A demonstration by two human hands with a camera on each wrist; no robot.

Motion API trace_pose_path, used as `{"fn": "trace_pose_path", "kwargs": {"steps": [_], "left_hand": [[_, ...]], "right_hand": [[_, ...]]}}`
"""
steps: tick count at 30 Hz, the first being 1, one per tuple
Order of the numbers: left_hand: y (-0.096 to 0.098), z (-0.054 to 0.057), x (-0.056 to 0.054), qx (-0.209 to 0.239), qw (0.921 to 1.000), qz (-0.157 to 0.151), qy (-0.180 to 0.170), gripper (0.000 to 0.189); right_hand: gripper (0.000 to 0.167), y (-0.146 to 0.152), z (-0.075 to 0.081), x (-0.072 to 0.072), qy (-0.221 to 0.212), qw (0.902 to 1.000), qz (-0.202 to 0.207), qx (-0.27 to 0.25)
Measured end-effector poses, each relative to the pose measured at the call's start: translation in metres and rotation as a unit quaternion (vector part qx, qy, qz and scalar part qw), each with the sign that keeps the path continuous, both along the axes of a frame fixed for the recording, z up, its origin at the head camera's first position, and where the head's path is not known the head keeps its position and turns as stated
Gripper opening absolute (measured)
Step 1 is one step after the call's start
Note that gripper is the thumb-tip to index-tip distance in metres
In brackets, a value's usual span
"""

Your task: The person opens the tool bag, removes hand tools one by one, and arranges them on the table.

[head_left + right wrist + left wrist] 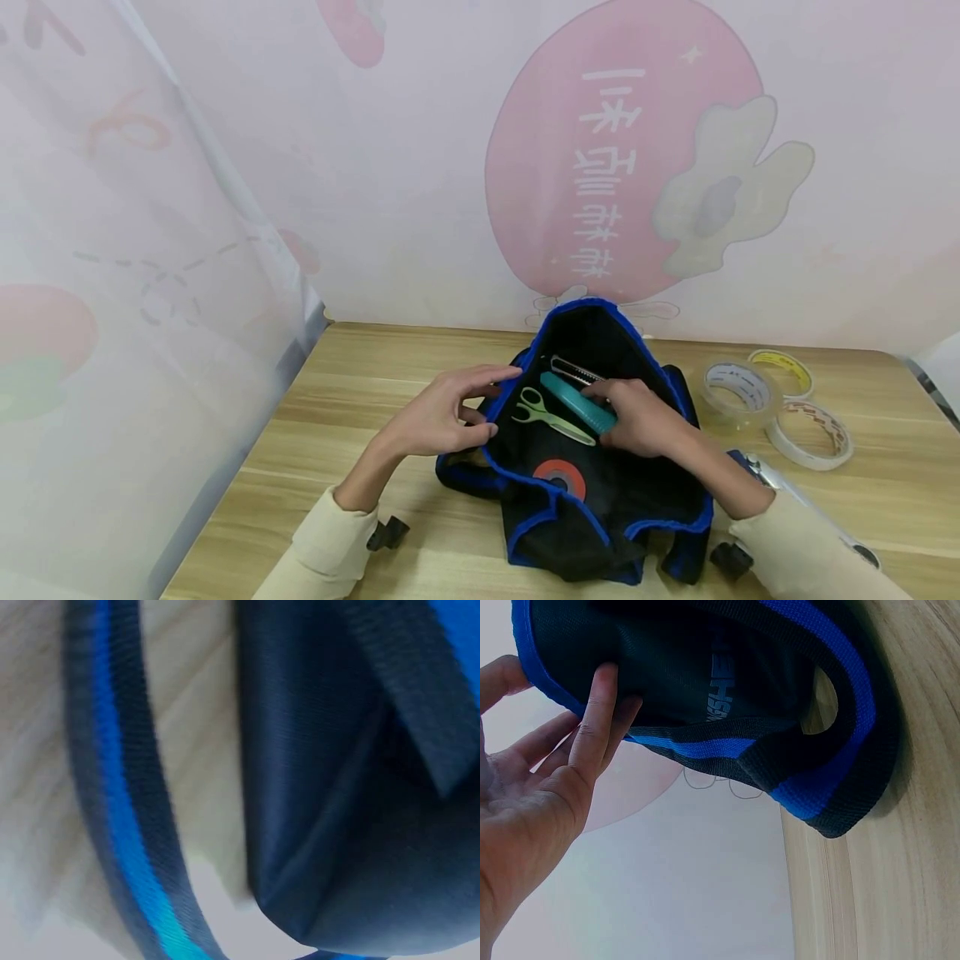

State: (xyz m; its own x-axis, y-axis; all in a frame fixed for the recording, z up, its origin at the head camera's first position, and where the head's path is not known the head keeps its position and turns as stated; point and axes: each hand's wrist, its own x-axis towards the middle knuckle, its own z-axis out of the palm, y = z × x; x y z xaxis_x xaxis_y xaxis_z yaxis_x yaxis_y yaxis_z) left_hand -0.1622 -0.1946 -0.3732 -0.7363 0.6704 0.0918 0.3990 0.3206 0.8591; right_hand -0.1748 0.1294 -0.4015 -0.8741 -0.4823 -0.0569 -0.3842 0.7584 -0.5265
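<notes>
A black tool bag (525,525) with blue edging lies open on the table. My left hand (442,412) is at its left rim, fingertips touching the edge; in the left wrist view straight fingers (596,720) lie against the bag's outer side. Reaching inside, my right hand (641,417) grips the near end of a long teal tool (573,400), whose kind I cannot tell. Green-handled scissors (551,417) lie to its left, a snap-off utility knife (573,371) behind it. An orange-red ring-shaped thing (558,477) lies nearer the front. The right wrist view shows only bag fabric and a strap (120,787).
Right of the bag are a clear tape roll (738,392), a yellow-cored roll (783,371) and a white roll (813,437). A silver metal tool (795,492) lies partly under the right sleeve. The wooden table (300,467) meets a printed curtain (420,208) at the back.
</notes>
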Motion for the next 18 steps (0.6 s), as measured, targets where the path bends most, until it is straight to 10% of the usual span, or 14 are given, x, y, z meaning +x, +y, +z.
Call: {"fn": "trace_pose_path", "kwargs": {"steps": [18], "left_hand": [[-0.001,0.001,0.002,0.003,1.0,0.002,-0.002,0.074]], "right_hand": [[0.061,0.03,0.051,0.031,0.029,0.9977,0.003,-0.062]]}}
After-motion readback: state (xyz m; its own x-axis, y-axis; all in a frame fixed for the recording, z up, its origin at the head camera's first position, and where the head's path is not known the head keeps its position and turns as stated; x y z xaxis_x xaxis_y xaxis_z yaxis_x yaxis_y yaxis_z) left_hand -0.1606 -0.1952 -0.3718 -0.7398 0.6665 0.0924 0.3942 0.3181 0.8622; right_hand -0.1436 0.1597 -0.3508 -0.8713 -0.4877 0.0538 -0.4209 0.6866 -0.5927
